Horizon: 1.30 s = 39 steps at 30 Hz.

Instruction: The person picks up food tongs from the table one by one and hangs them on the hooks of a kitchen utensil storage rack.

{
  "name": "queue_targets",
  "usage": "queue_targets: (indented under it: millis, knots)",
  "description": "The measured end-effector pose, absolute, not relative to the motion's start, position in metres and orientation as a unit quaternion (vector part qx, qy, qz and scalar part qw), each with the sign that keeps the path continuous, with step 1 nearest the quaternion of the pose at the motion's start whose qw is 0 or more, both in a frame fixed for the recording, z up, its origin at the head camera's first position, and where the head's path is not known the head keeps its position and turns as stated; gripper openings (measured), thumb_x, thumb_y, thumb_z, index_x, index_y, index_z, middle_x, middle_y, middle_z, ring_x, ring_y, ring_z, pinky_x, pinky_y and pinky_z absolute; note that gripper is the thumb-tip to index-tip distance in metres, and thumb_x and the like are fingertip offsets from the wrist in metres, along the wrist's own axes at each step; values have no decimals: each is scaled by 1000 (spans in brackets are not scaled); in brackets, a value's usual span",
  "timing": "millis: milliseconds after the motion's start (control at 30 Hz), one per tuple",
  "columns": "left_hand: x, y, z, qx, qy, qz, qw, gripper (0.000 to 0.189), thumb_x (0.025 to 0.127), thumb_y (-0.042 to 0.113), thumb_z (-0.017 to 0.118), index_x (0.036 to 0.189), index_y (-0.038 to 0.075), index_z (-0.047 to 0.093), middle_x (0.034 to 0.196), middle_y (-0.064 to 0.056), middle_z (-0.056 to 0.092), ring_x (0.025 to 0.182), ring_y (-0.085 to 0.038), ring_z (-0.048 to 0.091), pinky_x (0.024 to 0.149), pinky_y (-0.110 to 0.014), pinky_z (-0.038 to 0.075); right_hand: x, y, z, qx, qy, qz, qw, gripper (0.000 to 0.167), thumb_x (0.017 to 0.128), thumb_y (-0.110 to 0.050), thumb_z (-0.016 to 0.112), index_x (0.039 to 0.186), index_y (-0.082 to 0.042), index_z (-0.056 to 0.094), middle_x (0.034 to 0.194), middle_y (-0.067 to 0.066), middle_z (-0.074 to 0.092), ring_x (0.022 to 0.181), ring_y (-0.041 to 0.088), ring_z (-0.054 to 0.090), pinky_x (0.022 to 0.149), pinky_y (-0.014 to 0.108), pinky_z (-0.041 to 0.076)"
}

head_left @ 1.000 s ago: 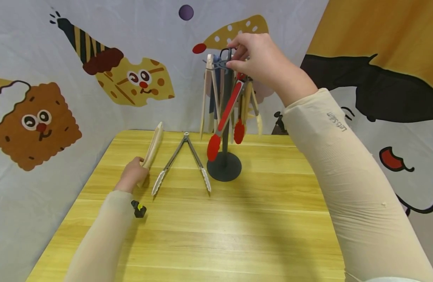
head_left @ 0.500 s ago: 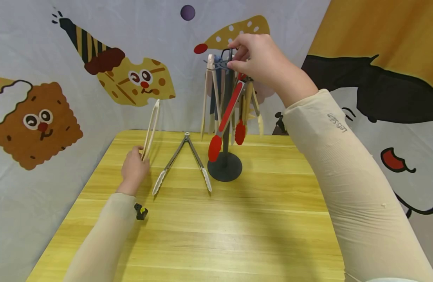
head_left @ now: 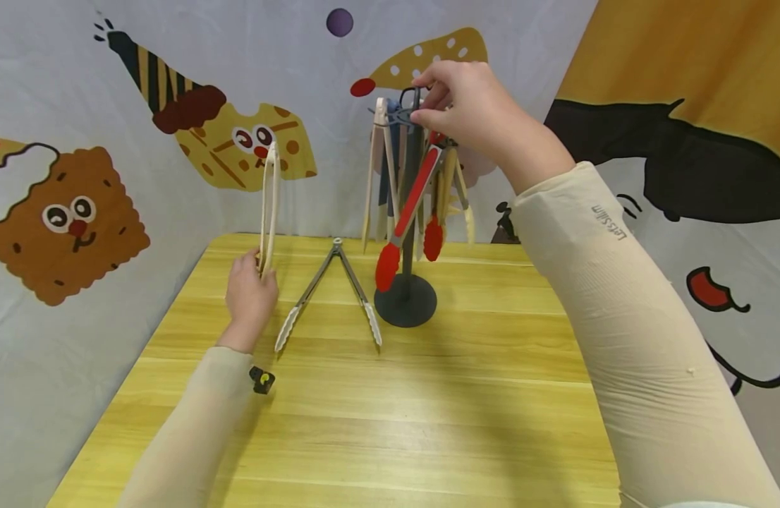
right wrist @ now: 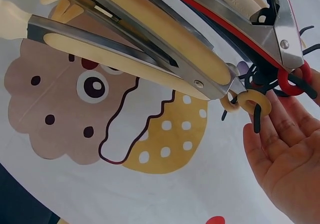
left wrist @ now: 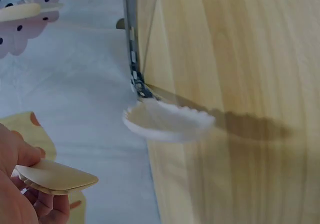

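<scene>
My left hand (head_left: pixel 250 300) grips cream tongs (head_left: pixel 275 201) near their tip end, holding them upright above the table's left side with the hinge uppermost. In the left wrist view, thumb and fingers pinch their pointed cream tips (left wrist: pixel 60 176). My right hand (head_left: pixel 469 106) holds the top of a black utensil stand (head_left: pixel 405 302) by thumb and fingertips. Red-tipped tongs (head_left: pixel 414 197) and several cream, blue and yellow-handled ones hang from its hooks. In the right wrist view, yellow-handled tongs (right wrist: pixel 170 43) hang beside my fingers. The right thumb's contact is partly hidden there.
Metal tongs with white scalloped tips (head_left: pixel 318 277) stand spread on the wooden table (head_left: pixel 390 423), between my left hand and the stand. Behind the table hangs a cloth (head_left: pixel 193 204) printed with cartoon food.
My left hand has raised the cream tongs from low over the table and swung them upright, shifting slightly right and away from me. The right hand stays on the stand.
</scene>
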<state>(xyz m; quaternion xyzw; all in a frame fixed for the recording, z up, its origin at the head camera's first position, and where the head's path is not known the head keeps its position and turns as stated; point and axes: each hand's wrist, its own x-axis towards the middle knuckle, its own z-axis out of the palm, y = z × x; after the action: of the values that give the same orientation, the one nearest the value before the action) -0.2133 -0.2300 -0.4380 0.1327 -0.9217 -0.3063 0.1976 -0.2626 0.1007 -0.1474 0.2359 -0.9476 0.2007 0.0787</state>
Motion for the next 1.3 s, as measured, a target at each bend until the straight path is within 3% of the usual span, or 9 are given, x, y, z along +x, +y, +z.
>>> queue_targets:
  millis: [400, 700, 1300]
  knots:
    - [-209, -212, -422, 81, -908, -326, 252, 50, 89, 20, 63, 132, 1, 47, 116, -17, 56, 95, -31, 53, 78, -46, 44, -262, 100, -147, 245, -947, 193, 81, 48, 95, -32, 52, 140, -16, 44, 122, 5, 61, 107, 19, 59, 95, 32, 47]
    - [-206, -193, -404, 65, -902, -324, 276, 47, 87, 20, 65, 129, 4, 49, 113, -12, 57, 90, -28, 52, 74, -41, 43, -263, 101, -147, 241, -947, 197, 81, 48, 96, -32, 52, 140, -16, 43, 122, 5, 60, 106, 18, 59, 95, 32, 48]
    - [-198, -158, -378, 12, -895, -306, 325, 46, 82, 15, 72, 123, 4, 52, 109, -13, 59, 87, -28, 56, 71, -41, 46, -264, 103, -148, 239, -947, 196, 84, 48, 96, -32, 52, 140, -16, 44, 122, 5, 60, 107, 18, 59, 95, 31, 47]
